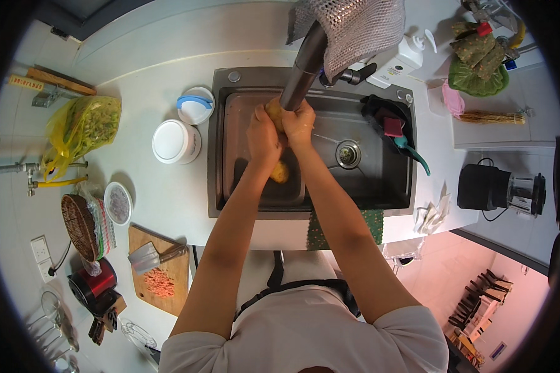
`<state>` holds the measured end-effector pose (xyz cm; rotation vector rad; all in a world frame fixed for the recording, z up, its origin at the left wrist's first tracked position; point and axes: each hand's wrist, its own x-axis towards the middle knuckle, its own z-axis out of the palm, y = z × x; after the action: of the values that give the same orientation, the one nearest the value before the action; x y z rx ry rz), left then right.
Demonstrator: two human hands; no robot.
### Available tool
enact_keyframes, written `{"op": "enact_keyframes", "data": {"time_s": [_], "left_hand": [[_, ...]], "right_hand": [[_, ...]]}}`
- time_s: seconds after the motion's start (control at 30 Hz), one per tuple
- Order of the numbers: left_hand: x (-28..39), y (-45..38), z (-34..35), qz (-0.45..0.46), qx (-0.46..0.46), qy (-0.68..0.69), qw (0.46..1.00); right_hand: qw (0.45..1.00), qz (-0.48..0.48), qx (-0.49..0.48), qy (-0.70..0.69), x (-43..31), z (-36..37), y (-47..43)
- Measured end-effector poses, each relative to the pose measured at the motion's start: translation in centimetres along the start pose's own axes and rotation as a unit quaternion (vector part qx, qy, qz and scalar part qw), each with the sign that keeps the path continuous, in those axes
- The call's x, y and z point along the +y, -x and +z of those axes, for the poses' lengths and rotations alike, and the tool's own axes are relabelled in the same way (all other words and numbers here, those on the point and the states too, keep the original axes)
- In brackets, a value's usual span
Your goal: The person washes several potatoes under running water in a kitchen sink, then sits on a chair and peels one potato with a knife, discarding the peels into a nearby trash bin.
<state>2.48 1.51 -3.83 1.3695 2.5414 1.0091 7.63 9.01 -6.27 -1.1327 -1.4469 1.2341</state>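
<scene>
My left hand (264, 135) and my right hand (299, 123) both hold a yellowish potato (274, 113) under the dark faucet (303, 65), over the left part of the sink (312, 212). The faucet hides part of the potato. Below my hands, a second potato (279, 172) lies in a basin (231, 135) on the sink's left side, partly behind my left wrist. To the right, the drain (348, 154) has small bits in its strainer. A black caddy (371, 108) at the sink's right side holds a dark red sponge (393, 127) and a teal-handled brush (413, 151).
A white tub (174, 141) and a lidded container (195, 106) stand left of the sink. A cleaver (144, 258) and minced meat (159, 282) lie on a wooden board (175, 298). Right of the faucet is a white pump bottle (395, 63); a green cloth (372, 226) hangs at the front edge.
</scene>
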Motion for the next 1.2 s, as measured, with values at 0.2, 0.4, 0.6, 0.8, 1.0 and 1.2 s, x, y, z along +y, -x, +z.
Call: {"op": "enact_keyframes", "data": {"time_s": [0.2, 0.4, 0.6, 0.8, 1.0, 1.2], "left_hand": [[-3.4, -1.2, 0.7, -0.102, -0.194, 0.341, 0.914], [-2.8, -1.0, -2.3, -0.309, -0.425, 0.602, 0.601], [-4.2, -0.9, -1.5, -0.324, -0.514, 0.740, 0.287], [-1.6, -1.3, -3.7, -0.324, -0.415, 0.541, 0.656], [0.6, -0.2, -3.7, -0.001, -0.108, 0.113, 0.988], [-0.6, -0.4, -0.9, 0.105, 0.110, -0.094, 0.984]], "right_hand": [[0.957, 0.124, -0.143, -0.219, -0.7, -1.5, -0.9], [0.892, 0.145, -0.353, -0.243, -4.6, -4.0, -1.0], [0.885, 0.132, -0.395, -0.207, -5.2, -4.1, -1.3], [0.917, 0.112, -0.330, -0.197, -5.2, -2.7, -1.1], [0.963, -0.019, -0.218, -0.156, -2.6, -1.5, -0.3], [0.962, -0.021, -0.129, 0.240, -3.5, -0.6, -0.6]]}}
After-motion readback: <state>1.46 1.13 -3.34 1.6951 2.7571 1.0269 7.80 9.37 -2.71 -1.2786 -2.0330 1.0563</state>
